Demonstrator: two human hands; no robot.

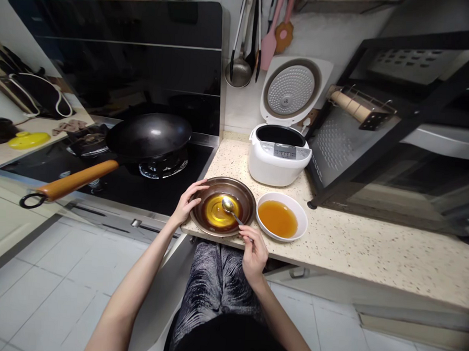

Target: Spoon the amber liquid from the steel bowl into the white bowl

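A wide metal bowl [250, 197] stands near the counter's front edge, with amber liquid [212, 222] lying in its bottom. At its left rim, my left hand [186, 203] grips the edge with thumb and fingers. My right hand [255, 252] holds a metal spoon [228, 204] by its handle, and the spoon's head is over or in the liquid; which of these I cannot tell. Just right of the metal bowl, a white bowl [303, 221] contains a cloudier orange-brown liquid [277, 218].
Behind the bowls is a white rice cooker [278, 170], its lid [292, 92] raised. A black wok [150, 134] rests on the stove to the left, its wooden handle [79, 180] jutting forward. On the right is a black rack [336, 175]. Utensils [240, 71] hang at the back.
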